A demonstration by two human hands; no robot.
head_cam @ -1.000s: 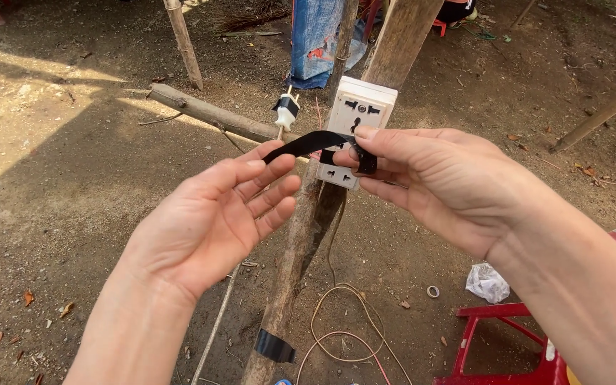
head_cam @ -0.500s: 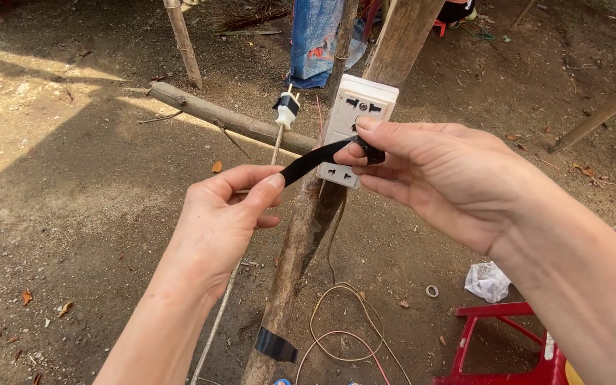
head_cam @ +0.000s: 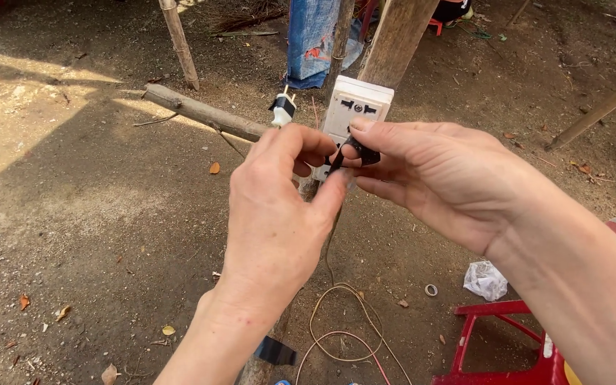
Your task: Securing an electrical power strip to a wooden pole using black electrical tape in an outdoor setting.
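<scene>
Both my hands meet in front of a white socket box [head_cam: 354, 107] fixed to a slanted wooden post [head_cam: 393, 36]. My right hand [head_cam: 436, 178] pinches a small roll of black tape [head_cam: 361, 151] against the box. My left hand [head_cam: 279, 207] grips the free end of the tape strip between thumb and fingers, right beside the roll. The strip itself is mostly hidden by my fingers. A white and black plug [head_cam: 282, 110] hangs just left of the box.
Thin wires [head_cam: 336, 335] loop on the dirt ground below. A black tape band [head_cam: 274, 351] wraps the post lower down. A red plastic stool [head_cam: 507, 349] stands at the bottom right, near a crumpled white wrapper [head_cam: 485, 279]. A log [head_cam: 201, 113] lies behind.
My left hand has turned over and moved right, up to the roll. The long stretched strip of tape seen earlier is now short and covered by my fingers.
</scene>
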